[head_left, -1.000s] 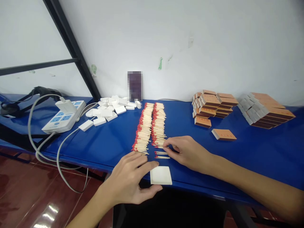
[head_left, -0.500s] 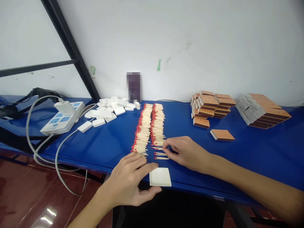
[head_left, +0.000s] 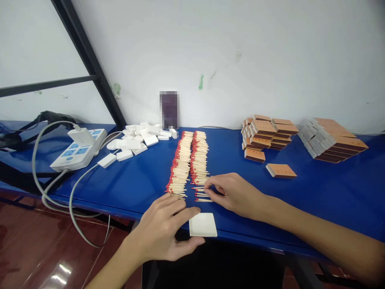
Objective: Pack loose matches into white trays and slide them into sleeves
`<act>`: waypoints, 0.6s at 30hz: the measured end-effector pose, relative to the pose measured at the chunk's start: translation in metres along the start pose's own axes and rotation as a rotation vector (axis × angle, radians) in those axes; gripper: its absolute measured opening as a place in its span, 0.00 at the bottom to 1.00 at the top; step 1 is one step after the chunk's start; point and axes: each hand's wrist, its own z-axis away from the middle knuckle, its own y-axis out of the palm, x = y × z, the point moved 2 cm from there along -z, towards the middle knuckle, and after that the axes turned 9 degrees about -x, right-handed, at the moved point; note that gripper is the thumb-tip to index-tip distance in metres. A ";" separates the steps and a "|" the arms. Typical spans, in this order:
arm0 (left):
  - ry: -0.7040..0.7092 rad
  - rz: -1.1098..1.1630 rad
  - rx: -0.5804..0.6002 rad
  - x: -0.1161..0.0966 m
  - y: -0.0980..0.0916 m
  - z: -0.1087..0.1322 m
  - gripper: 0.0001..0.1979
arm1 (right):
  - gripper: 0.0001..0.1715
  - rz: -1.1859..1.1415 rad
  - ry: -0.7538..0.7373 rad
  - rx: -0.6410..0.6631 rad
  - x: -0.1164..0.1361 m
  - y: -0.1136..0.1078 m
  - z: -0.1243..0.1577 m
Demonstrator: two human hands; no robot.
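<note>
At the table's front edge my left hand [head_left: 168, 226] grips a white matchbox tray [head_left: 203, 225], index finger along its far side and thumb along the near side. The inside of the tray looks bare. My right hand [head_left: 230, 192] is closed in a pinch over the near end of the right row of matches [head_left: 199, 158], fingertips on the plain end of a match [head_left: 199, 188]; the fingertips partly hide it. A few separate matches [head_left: 202, 200] lie just below. The left row of matches [head_left: 181, 162] runs alongside, red heads facing left.
White matchbox trays [head_left: 136, 140] are heaped at back left, near a power strip [head_left: 78, 150] with looping cables. Orange matchboxes stand in two stacks [head_left: 267, 132] [head_left: 333, 140] at back right, with a single matchbox [head_left: 281, 170] before them. A pixelated dark rectangle [head_left: 169, 110] leans against the wall.
My right hand has shifted slightly left along the matches, its pinch still closed. My left hand and the tray have stayed in place.
</note>
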 end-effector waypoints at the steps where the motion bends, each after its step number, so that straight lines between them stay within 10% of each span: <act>1: 0.002 0.001 -0.001 0.000 0.000 0.000 0.17 | 0.07 -0.005 0.005 0.007 0.000 0.000 0.000; 18: -0.005 0.005 -0.012 -0.001 0.001 0.000 0.16 | 0.07 -0.022 -0.005 -0.026 -0.002 0.000 -0.003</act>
